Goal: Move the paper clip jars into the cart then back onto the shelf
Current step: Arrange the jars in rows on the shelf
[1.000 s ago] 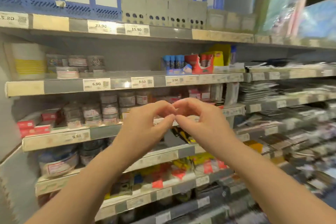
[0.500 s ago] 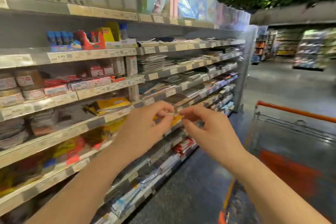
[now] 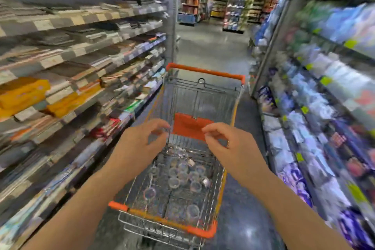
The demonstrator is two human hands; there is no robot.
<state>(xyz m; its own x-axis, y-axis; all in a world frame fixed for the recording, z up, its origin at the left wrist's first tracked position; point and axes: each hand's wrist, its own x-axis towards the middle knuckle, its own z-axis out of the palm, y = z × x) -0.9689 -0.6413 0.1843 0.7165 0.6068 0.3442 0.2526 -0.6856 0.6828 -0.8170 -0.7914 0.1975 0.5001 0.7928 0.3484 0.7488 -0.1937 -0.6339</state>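
1. Head view: you are looking down into a wire cart [image 3: 227, 170] with orange trim that stands in the aisle between two runs of shelving.
2. The paper clip jars [image 3: 183, 176] are inside the cart, on the wire floor of the basket. They are small, clear and round. Most sit bunched near the middle, and a few lie apart toward the near end.
3. An orange flap [image 3: 190, 128] stands against the far wall of the basket, under the orange bar at that end. Nothing else shows in the basket besides the jars.
4. Your left hand [image 3: 142, 140] hovers over the left side of the cart with its fingers loosely curled and nothing visible in its grip.
5. Your right hand [image 3: 225, 144] hovers over the right side in the same loose curl, also holding nothing that shows. The two hands are apart, and neither touches the cart or a jar.
6. The shelf [image 3: 81, 50] on your left carries flat stacks of paper goods and yellow boxes. It is too blurred to make out any jars there.
7. The right-hand shelving [image 3: 324, 87] holds blurred packaged goods.
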